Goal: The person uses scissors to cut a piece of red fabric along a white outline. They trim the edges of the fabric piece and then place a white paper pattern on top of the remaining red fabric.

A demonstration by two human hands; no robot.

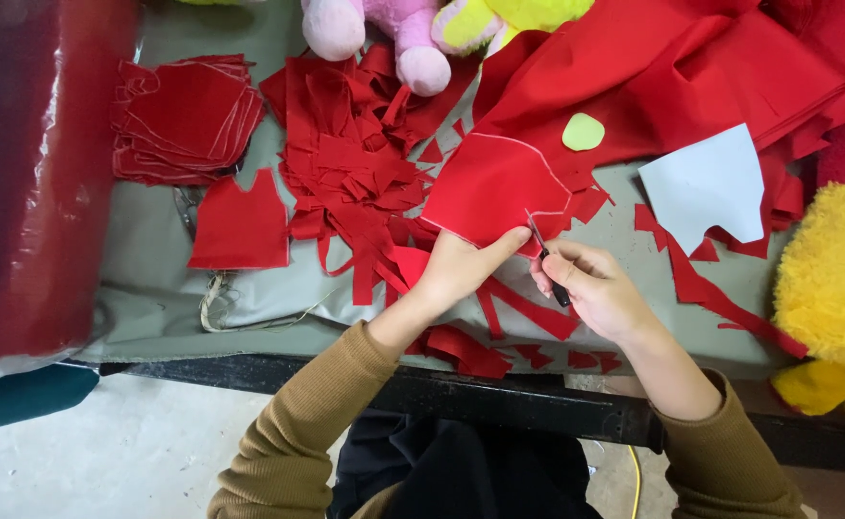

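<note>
Red cloth piece [494,187] on the table [153,259], pinched by the left hand [461,269], is half trimmed by scissors [549,264] gripped in the right hand [590,288]; a cut stack [184,120] waits nearby.

Bench pretty crowded tbh. Scrap heap [355,183] of red offcuts fills middle, stack of cut red pieces [187,120] far left, single cut piece [242,226] just near it. Big red fabric [672,67] covers far right. Red roll [28,173] walls off left edge, yellow plush [831,288] blocks right edge, pink plush [384,34] at far edge. White paper template [710,183] lies right. Open grey table cover [144,259]: strip between roll and cut pieces, plus near-left patch, and small gap under template. Loose red strips [528,312] litter near edge.
</note>
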